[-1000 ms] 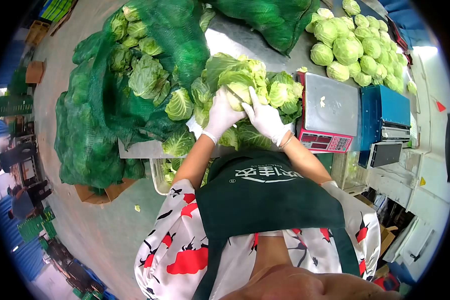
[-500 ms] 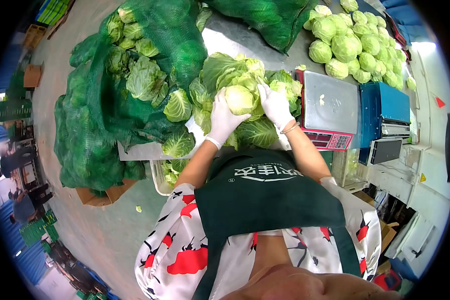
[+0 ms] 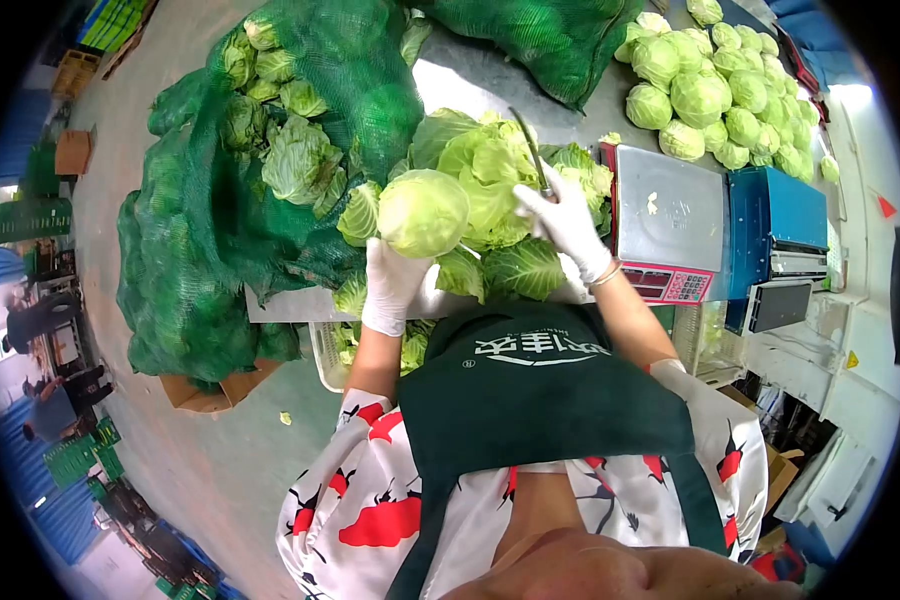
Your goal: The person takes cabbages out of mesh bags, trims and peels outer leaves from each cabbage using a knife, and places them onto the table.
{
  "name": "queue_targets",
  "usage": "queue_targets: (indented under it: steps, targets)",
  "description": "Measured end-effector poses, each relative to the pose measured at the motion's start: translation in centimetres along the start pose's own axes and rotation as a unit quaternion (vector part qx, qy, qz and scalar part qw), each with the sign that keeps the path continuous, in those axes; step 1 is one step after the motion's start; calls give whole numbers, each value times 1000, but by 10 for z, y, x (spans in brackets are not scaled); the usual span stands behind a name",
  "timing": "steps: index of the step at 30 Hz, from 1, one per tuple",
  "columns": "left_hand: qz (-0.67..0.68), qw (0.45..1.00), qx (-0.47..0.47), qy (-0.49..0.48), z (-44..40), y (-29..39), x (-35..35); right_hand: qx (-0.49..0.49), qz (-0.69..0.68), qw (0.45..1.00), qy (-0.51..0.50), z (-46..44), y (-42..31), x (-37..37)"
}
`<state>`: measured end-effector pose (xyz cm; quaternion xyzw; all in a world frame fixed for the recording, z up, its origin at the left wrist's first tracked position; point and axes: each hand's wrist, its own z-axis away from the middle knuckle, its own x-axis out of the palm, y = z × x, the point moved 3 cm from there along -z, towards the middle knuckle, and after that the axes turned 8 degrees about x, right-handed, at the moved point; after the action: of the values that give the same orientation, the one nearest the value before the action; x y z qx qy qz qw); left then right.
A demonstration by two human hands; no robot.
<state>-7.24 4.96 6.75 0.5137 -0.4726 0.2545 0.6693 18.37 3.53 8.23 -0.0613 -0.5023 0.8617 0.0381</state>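
A pale green cabbage [image 3: 424, 214], stripped of its outer leaves, rests in my gloved left hand [image 3: 391, 285], which cups it from below. My gloved right hand [image 3: 568, 222] grips a knife [image 3: 531, 148] by its handle, the dark curved blade pointing up and away from me. Between and beyond my hands lies a heap of loose cabbage leaves [image 3: 485, 175] on the metal table [image 3: 450, 80]. One broad leaf [image 3: 523, 267] spreads out close to my apron.
At left, a green mesh sack [image 3: 360, 90] gapes around leafy cabbages [image 3: 300, 160]. A red-edged scale [image 3: 670, 207] stands at right, with a blue machine [image 3: 775, 215] beside it. Trimmed cabbages [image 3: 700, 95] are piled at the far right. A white basket [image 3: 327, 360] sits below the table edge.
The cabbage has come away from the leaves and moved left in my left hand. My right hand has let go of the leaves and moved slightly right, now showing the knife upright.
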Motion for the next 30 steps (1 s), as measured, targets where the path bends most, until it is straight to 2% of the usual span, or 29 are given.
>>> queue_targets:
  steps: [1,2,4,5,8,12,22,25,28,30]
  targets:
    - [-70,997,-4,42,-3,-3,2,9,-17,1000,-20,9,-8,16]
    - [-81,996,-12,40,-4,-4,7,18,-34,998,-40,15,-14,24]
    - [-101,994,-31,33,-7,-7,16,149,-101,963,-202,21,-8,31]
    - [-146,989,2,3,-14,-5,29,156,-167,951,-206,29,-17,37]
    - [-251,965,9,-75,-19,0,40,66,-136,957,-248,34,-20,24]
    - [-312,944,-67,-83,-15,0,43,6,-132,969,-211,41,-31,15]
    - [-401,908,-14,-116,-10,-3,65,20,-143,953,-266,57,-49,2]
    - [-418,901,-16,-116,-8,0,71,-63,-132,953,-264,52,-43,3]
    - [-354,921,-82,-143,-4,10,80,-103,-97,956,-256,54,-46,-1]
    - [-304,945,-99,-61,-11,-1,62,-123,-61,960,-246,56,-47,-1]
